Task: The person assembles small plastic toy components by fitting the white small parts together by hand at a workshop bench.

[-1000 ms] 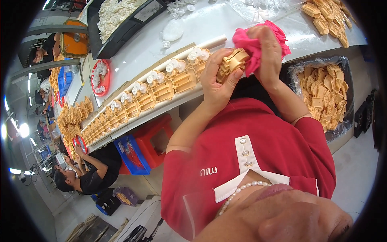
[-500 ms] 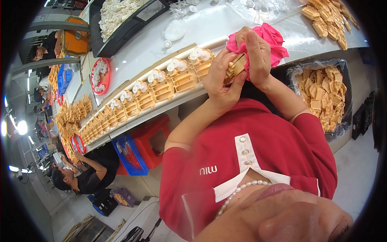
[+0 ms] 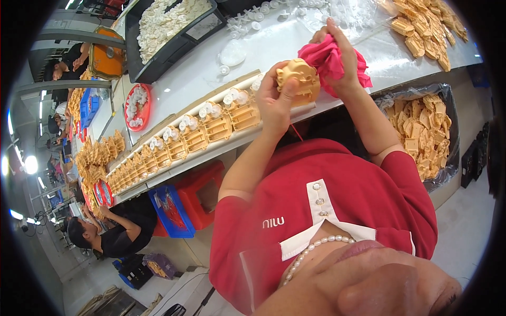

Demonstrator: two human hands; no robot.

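Note:
My left hand [image 3: 275, 100] grips a tan plastic part [image 3: 300, 80] and holds it up over the edge of the white workbench [image 3: 200, 79]. My right hand [image 3: 342, 63] is closed on a crumpled pink cloth [image 3: 331, 59] pressed against the right side of that part. Just to the left of my hands a long row of like tan parts with white caps [image 3: 195, 134] lies along the bench's front edge.
A black bin of tan parts [image 3: 427, 131] stands to my right, and a loose heap of them [image 3: 427, 23] lies on the bench. A black tray of white pieces [image 3: 168, 23], a red dish [image 3: 138, 108] and red and blue crates [image 3: 184, 203] lie left. A seated person [image 3: 113, 237] works nearby.
Both hands have stayed together at the bench edge; the tan part has turned in my left hand and the pink cloth has shifted over its right side.

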